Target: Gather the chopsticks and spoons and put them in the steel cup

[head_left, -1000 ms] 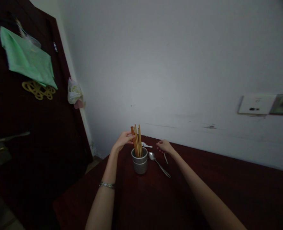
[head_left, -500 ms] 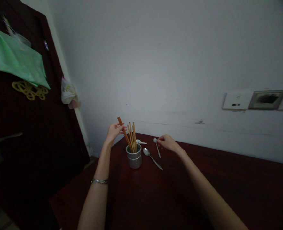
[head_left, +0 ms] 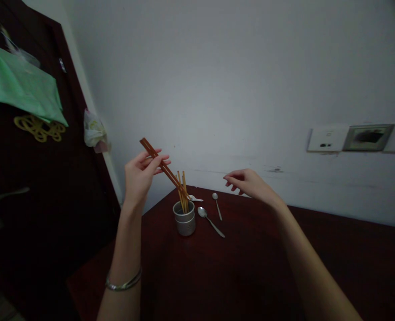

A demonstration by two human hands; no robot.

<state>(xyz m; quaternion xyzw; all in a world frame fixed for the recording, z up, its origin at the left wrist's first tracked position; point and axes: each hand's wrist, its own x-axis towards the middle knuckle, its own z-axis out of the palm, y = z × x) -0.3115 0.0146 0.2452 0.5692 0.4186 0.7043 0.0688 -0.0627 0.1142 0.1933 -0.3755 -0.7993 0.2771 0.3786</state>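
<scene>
My left hand point(head_left: 140, 176) pinches a pair of reddish-brown chopsticks point(head_left: 169, 172), which slant down to the right. Their lower tips are over a grey metal cup point(head_left: 185, 224), in front of several lighter chopsticks point(head_left: 184, 182) that stand in it. My right hand point(head_left: 251, 183) hovers empty above the far side of the table, its fingers loosely bent and apart. Beneath and left of it lies a small long-handled spoon point(head_left: 218, 208). A larger metal spoon point(head_left: 214, 225) rests between that one and the cup. Behind the cup, a white spoon point(head_left: 195, 199) is partly visible.
The dark red table point(head_left: 244, 263) meets a pale wall point(head_left: 217, 89) at its back edge. On the left stands a dark door point(head_left: 66, 187) with a green cloth point(head_left: 23, 84) hanging on it. Wall sockets point(head_left: 327, 139) are at the right.
My left hand has raised the reddish-brown chopsticks up and left, out of the cup. My right hand has moved up and right, away from the small spoon, which stays on the table.
</scene>
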